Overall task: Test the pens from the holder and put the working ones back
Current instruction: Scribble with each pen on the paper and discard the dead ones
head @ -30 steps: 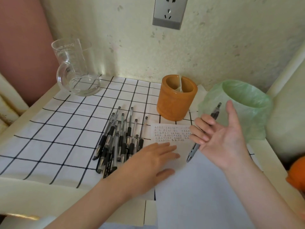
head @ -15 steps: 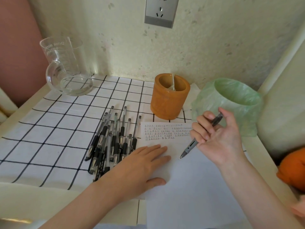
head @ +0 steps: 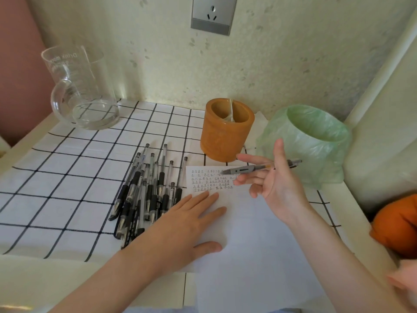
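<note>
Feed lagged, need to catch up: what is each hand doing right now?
Left hand: open, flat on the paper, holding nothing.
Right hand: holding a pen loosely between its fingers.

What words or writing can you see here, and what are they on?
"Drink mor…", seen mirrored through the glass; smaller line beneath too blurred: glass pitcher.
Rows of handwritten "正" marks: white paper.
Print on the pens in the pile: too small to read.

An orange holder [head: 226, 132], a pale green bag-lined bin [head: 316, 141], black-gripped clear pens [head: 146, 193] and a white sheet [head: 248, 245] on a white, black-gridded cloth [head: 67, 177].
</note>
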`<action>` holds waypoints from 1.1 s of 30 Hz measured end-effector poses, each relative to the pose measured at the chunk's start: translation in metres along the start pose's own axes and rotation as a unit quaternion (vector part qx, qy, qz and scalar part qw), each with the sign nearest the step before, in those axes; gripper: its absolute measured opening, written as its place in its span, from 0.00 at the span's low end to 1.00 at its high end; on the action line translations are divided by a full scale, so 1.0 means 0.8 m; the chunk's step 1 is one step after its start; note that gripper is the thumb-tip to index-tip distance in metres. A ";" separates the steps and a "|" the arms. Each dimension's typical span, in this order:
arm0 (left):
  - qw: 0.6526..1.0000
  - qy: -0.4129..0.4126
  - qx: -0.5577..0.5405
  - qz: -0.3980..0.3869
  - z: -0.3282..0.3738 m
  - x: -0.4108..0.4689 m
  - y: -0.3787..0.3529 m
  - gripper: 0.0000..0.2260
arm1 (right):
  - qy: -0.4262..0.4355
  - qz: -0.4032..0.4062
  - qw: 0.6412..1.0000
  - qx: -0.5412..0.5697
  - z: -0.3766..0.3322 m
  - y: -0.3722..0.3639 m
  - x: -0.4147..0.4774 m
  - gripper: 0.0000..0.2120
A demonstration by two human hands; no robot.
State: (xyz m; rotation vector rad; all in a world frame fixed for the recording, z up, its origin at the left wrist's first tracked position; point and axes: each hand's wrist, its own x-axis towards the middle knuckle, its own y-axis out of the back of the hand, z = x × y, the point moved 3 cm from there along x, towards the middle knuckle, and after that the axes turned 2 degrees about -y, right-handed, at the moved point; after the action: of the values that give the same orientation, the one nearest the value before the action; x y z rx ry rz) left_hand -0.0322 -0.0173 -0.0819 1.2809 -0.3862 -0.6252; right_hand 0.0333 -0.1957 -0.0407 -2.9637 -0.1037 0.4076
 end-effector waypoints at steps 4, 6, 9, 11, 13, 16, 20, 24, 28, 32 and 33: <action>0.998 -0.024 0.031 0.042 -0.001 -0.001 -0.002 0.38 | 0.027 0.040 0.997 -0.057 0.011 0.006 0.008 0.14; 0.998 -0.025 0.030 0.039 -0.003 0.001 -0.009 0.40 | 0.049 0.089 0.992 -0.079 0.019 0.011 0.015 0.07; 0.999 -0.024 0.027 0.029 -0.003 0.001 -0.008 0.41 | 0.087 0.129 0.983 -0.097 0.029 0.013 0.023 0.08; 0.998 -0.019 0.065 0.018 -0.004 0.000 -0.008 0.36 | 0.112 0.128 0.981 -0.099 0.034 0.012 0.026 0.08; 0.998 0.005 0.065 0.009 -0.007 0.000 -0.012 0.32 | 0.141 0.130 0.975 -0.115 0.037 0.011 0.030 0.13; 0.997 0.006 0.078 0.014 -0.007 0.002 -0.014 0.31 | 0.183 0.170 0.954 -0.166 0.041 0.014 0.035 0.19; 0.994 0.001 0.099 0.039 -0.008 0.002 -0.015 0.31 | 0.209 0.199 0.937 -0.195 0.047 0.015 0.040 0.19; 0.994 -0.007 0.098 0.043 -0.007 0.005 -0.011 0.32 | 0.221 0.194 0.932 -0.212 0.050 0.017 0.041 0.17; 0.993 0.008 0.113 0.033 -0.008 0.002 -0.014 0.30 | 0.229 0.184 0.931 -0.217 0.051 0.016 0.042 0.17; 0.992 0.003 0.123 0.042 -0.010 0.002 -0.017 0.30 | 0.230 0.178 0.931 -0.219 0.052 0.016 0.042 0.17; 0.991 0.002 0.125 0.046 -0.010 0.002 -0.017 0.30 | 0.229 0.180 0.931 -0.221 0.052 0.016 0.042 0.17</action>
State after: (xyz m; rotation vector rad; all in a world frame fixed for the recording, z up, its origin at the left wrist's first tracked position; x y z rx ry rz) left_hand -0.0289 -0.0147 -0.0968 1.4932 -0.5289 -0.5075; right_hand 0.0552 -0.2001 -0.0910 -3.4272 0.4652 -0.3312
